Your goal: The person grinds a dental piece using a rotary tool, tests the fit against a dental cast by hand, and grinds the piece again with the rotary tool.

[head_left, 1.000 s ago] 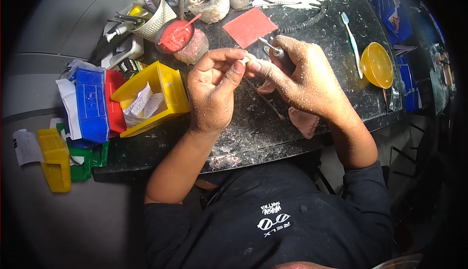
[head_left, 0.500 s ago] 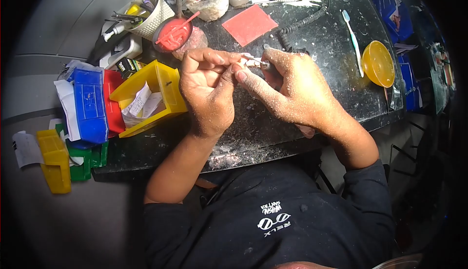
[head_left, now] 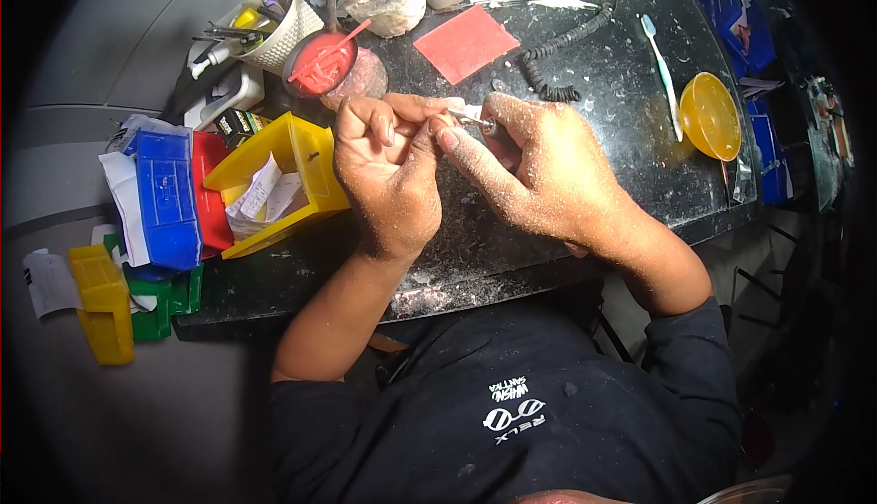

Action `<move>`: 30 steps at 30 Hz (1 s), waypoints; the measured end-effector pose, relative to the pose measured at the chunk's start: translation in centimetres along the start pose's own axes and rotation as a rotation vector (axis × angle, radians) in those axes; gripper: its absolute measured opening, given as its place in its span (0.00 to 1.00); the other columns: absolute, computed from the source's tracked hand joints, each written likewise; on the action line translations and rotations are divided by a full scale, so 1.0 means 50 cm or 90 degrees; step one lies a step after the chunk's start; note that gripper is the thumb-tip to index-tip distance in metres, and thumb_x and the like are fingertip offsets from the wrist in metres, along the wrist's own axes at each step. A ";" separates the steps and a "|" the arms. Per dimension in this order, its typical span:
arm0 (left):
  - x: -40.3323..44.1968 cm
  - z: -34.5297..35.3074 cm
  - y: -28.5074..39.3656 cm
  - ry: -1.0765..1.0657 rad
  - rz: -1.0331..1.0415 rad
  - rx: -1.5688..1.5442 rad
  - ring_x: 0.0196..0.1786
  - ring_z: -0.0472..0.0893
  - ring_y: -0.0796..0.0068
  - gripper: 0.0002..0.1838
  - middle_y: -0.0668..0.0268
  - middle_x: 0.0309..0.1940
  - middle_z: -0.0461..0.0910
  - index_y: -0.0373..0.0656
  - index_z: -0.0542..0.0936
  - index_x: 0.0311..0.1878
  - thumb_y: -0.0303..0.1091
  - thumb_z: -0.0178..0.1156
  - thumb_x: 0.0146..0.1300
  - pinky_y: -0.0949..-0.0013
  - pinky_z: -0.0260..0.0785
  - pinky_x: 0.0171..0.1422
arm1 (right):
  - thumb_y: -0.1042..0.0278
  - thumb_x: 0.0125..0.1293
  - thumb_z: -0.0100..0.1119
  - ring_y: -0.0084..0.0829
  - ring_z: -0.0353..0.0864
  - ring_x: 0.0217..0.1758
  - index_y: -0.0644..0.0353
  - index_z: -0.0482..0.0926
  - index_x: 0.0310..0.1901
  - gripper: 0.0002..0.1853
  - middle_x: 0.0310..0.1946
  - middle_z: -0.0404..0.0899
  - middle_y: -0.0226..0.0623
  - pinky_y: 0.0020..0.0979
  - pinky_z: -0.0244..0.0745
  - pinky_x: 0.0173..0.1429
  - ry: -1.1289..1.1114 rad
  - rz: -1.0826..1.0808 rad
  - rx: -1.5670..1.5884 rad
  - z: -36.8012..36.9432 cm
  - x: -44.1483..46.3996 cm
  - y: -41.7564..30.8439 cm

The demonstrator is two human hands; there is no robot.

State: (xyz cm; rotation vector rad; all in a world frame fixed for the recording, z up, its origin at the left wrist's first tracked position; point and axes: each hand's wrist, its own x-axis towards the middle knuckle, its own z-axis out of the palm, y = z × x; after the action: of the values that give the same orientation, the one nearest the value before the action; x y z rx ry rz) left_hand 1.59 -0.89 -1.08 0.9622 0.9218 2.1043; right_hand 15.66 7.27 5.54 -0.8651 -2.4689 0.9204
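Note:
My left hand (head_left: 388, 170) is closed, pinching a small whitish piece (head_left: 470, 110) between thumb and fingertips; its exact kind is too small to make out. Wrapped in the fingers of my right hand (head_left: 557, 161) is a rotary handpiece (head_left: 490, 127), mostly hidden by the hand. Its thin metal bit points left at the whitish piece, touching it or very close. Both thumbs meet just below the piece. Pale dust coats my right hand and speckles the left.
Left stand a yellow bin (head_left: 320, 180) with papers, a blue bin (head_left: 169, 198) and a red bin (head_left: 212, 184). Behind are a pan (head_left: 297, 84) of red material, a red sheet (head_left: 466, 42) and a coiled cord (head_left: 546, 84). Right lie a toothbrush (head_left: 662, 74) and a yellow bowl (head_left: 711, 118).
The whitish piece has turned slightly in my left fingertips, and the bit's angle against it differs. Some left fingers curl more. Both hands stay in nearly the same place.

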 end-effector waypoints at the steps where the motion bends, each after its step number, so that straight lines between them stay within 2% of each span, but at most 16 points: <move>1: 0.000 0.001 0.000 0.000 0.000 0.000 0.53 0.85 0.65 0.21 0.54 0.42 0.80 0.45 0.58 0.43 0.09 0.59 0.67 0.65 0.79 0.61 | 0.44 0.71 0.62 0.54 0.83 0.24 0.63 0.77 0.23 0.28 0.16 0.77 0.48 0.49 0.78 0.32 0.000 0.000 0.000 0.001 0.000 0.000; 3: 0.000 0.003 -0.002 0.016 0.007 0.033 0.49 0.85 0.66 0.21 0.50 0.44 0.80 0.46 0.59 0.42 0.06 0.54 0.67 0.66 0.80 0.56 | 0.44 0.71 0.62 0.54 0.83 0.24 0.63 0.77 0.23 0.28 0.16 0.77 0.48 0.49 0.78 0.32 0.003 -0.001 0.002 0.002 0.000 0.001; 6: 0.000 0.000 0.000 0.016 -0.011 0.026 0.53 0.86 0.66 0.22 0.53 0.43 0.80 0.45 0.58 0.42 0.09 0.58 0.66 0.67 0.79 0.59 | 0.45 0.71 0.62 0.54 0.83 0.24 0.64 0.77 0.23 0.28 0.16 0.77 0.48 0.49 0.78 0.32 0.014 -0.019 -0.002 0.008 0.000 0.004; 25: -0.002 0.006 0.005 0.034 -0.017 -0.001 0.53 0.86 0.65 0.20 0.50 0.45 0.81 0.43 0.59 0.41 0.06 0.56 0.65 0.66 0.80 0.59 | 0.47 0.71 0.64 0.54 0.83 0.23 0.62 0.77 0.23 0.26 0.16 0.77 0.48 0.47 0.78 0.31 0.024 -0.027 0.017 0.010 0.001 0.003; 30: -0.002 0.010 0.002 0.054 -0.010 0.011 0.50 0.86 0.68 0.20 0.49 0.45 0.82 0.43 0.59 0.41 0.07 0.56 0.66 0.67 0.81 0.59 | 0.47 0.70 0.64 0.54 0.83 0.23 0.62 0.77 0.23 0.26 0.16 0.77 0.47 0.47 0.78 0.31 0.017 -0.016 0.010 0.004 0.002 -0.001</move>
State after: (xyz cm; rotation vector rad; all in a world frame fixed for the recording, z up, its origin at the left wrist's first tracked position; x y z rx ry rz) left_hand 2.00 -0.86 -0.78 0.8766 0.9881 2.1414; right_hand 15.47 7.20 5.47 -0.8342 -2.4405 0.9121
